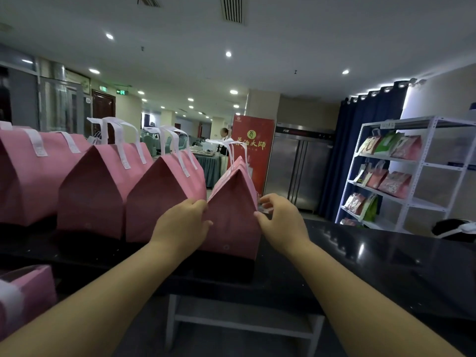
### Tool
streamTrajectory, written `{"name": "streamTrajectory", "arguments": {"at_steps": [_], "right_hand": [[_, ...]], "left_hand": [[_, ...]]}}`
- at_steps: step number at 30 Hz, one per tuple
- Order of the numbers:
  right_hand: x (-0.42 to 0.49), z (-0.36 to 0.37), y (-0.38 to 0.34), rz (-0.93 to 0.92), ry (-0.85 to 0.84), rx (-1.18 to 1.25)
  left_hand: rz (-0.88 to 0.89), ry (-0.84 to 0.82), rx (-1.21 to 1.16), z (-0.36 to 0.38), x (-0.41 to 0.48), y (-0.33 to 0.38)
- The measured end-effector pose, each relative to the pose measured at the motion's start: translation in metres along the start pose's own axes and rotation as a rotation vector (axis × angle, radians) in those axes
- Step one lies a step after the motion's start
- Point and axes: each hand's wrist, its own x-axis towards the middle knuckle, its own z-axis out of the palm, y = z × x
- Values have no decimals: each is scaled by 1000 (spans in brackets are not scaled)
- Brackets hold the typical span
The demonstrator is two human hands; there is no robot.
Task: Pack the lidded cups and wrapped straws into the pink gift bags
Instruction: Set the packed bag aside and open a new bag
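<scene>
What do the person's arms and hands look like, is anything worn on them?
Both forearms are bare up to the frame's lower edge: no sleeve shows. The left hand and right hand wear no gloves, and no watch, bracelet or ring is visible. The fingernails look short and unpainted, though the picture is soft.

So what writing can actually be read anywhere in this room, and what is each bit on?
"大師": the last two large gold characters on the red banner; the characters before them and the round emblem above are too blurred to read.
Green exit sign: lit, but only a pictogram shows, no legible words.
Paper label on the white shelf: too small to read.
Steel fridge: small logo, unreadable.
Pink gift bags: no print visible.
</scene>
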Motion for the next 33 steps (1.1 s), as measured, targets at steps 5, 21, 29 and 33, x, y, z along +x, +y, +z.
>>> {"name": "streamTrajectory", "arguments": {"at_steps": [5,21,29,33], "right_hand": [[-44,-45,-18,-192,-20,-39],[-178,-36,-98,-465,-528,-150],[-213,11,-181,-549,-460,55],[-221,44,-228,-512,-400,151]], "left_hand": [[63,15,-43,-48,-49,16],[-173,-334,163,-173,-250,-9],[-258,-160,108,-236,-292,-70],[-209,-137,156,-257,-292,-126]]}}
